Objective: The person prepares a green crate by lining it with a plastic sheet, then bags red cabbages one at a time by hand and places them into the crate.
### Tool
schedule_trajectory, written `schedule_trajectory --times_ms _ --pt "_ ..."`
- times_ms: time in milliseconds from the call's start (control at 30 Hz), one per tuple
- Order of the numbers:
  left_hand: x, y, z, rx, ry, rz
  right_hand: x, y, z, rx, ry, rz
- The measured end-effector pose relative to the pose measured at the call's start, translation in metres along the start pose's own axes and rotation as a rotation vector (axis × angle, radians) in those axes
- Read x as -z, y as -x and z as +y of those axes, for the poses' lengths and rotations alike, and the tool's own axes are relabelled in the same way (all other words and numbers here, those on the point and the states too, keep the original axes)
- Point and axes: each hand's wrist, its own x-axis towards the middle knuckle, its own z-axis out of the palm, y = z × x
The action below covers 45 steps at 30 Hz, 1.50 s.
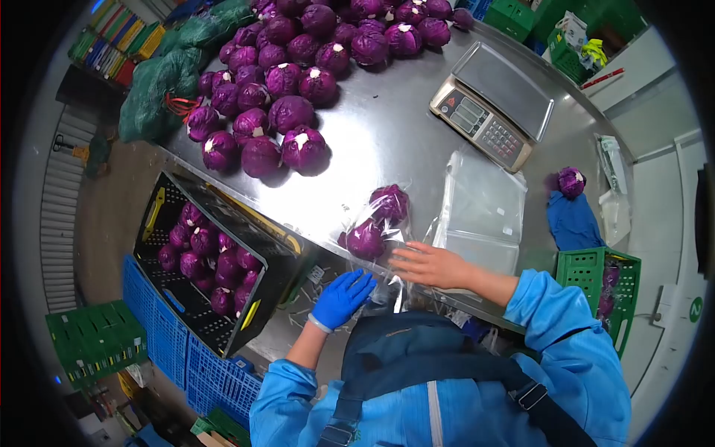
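Observation:
Two red cabbages (366, 240) lie in a clear plastic bag (356, 217) near the front edge of the steel table. My left hand (341, 299), in a blue glove, is at the near left of the bag, its fingers stretched toward the bag's near end. My bare right hand (430, 265) reaches in from the right with its fingers extended beside the bag's near right side. Neither hand appears closed around anything. The plastic is see-through, so exact contact is hard to make out. A stack of flat clear bags (482, 205) lies just beyond my right hand.
A heap of red cabbages (290, 114) covers the far left of the table (387, 141), beside green net sacks (160, 93). A scale (491, 112) stands at the back right. A black crate (223, 328) holds cabbages at left; a green crate (579, 270) stands at right.

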Motion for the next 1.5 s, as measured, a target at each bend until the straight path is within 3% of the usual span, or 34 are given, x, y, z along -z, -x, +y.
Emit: schedule_trajectory --times_ms 100,133,233,267,367,400,500,600,667,733,767,800,833,900,933,1000,1033,1167,1233,1300,1367,1400,1433,1500 --pt "0.028 -0.009 -0.005 0.232 0.378 -0.089 -0.011 0.016 0.017 -0.300 -0.783 -0.086" --pt "0.037 -0.013 -0.008 0.333 0.596 -0.028 0.003 0.017 0.018 -0.474 -1.011 0.006" --pt "0.050 -0.037 -0.028 0.681 1.388 -0.097 -0.004 0.022 0.037 -0.720 -1.691 0.122" --pt "0.052 -0.046 -0.034 0.796 1.569 -0.097 -0.003 0.017 0.040 -0.849 -1.796 0.207" --pt "-0.011 -0.034 -0.070 1.168 1.642 -0.059 -0.035 0.018 0.040 -1.209 -2.006 0.176" --pt "-0.016 -0.038 -0.066 1.227 1.778 -0.006 -0.039 0.013 0.036 -1.283 -1.981 0.176" --pt "-0.022 -0.047 -0.065 1.264 1.671 0.038 -0.041 0.011 0.024 -1.490 -1.965 0.330" --pt "-0.027 -0.048 -0.064 1.350 1.723 0.079 -0.067 0.027 0.005 -1.665 -1.031 0.852" --pt "-0.027 -0.048 -0.063 1.370 1.737 0.087 0.011 -0.009 -0.003 -1.260 -0.687 0.700" --pt "-0.016 -0.055 -0.057 1.408 1.808 0.087 0.039 -0.053 0.010 -0.531 -0.604 0.238" --pt "-0.012 -0.060 -0.058 1.416 1.840 0.089 0.039 -0.067 0.010 -0.389 -0.434 0.211" --pt "-0.013 -0.059 -0.060 1.451 1.840 0.076 0.020 -0.069 0.018 -0.373 -0.361 0.152" --pt "-0.024 -0.049 -0.065 1.229 1.471 -0.001 -0.010 -0.069 0.026 -0.361 -0.288 0.094" --pt "-0.052 -0.028 -0.076 0.738 0.756 -0.121 -0.048 -0.067 0.021 -0.354 -0.201 0.201" --pt "-0.060 -0.035 -0.075 1.070 1.050 -0.011 -0.058 -0.063 0.021 -0.365 -0.144 0.251" --pt "-0.080 -0.038 -0.083 1.219 0.770 0.028 -0.064 -0.058 0.021 -0.345 -0.170 0.341" --pt "-0.037 -0.072 -0.056 1.329 0.787 0.155 -0.064 -0.056 0.019 -0.357 -0.179 0.382" --pt "-0.057 -0.060 -0.072 0.967 0.661 0.347 -0.060 -0.053 0.028 -0.307 -0.308 0.386" --pt "-0.053 -0.074 -0.089 1.036 0.869 0.216 -0.047 -0.047 0.033 -0.394 -0.364 0.491" --pt "-0.071 -0.069 -0.117 0.576 0.889 0.207 -0.048 -0.049 0.037 -0.487 -0.377 0.699" --pt "-0.050 -0.114 -0.089 0.825 1.121 0.389 -0.045 -0.041 0.050 -0.529 -0.402 0.796" --pt "-0.027 -0.145 -0.068 0.599 1.040 0.426 -0.044 -0.035 0.054 -0.554 -0.415 0.839" --pt "-0.018 -0.158 -0.073 0.360 0.530 0.338 -0.043 -0.029 0.057 -0.603 -0.478 0.902" --pt "-0.017 -0.166 -0.106 0.518 1.180 0.022 -0.040 -0.013 0.065 -0.598 -0.711 1.033"
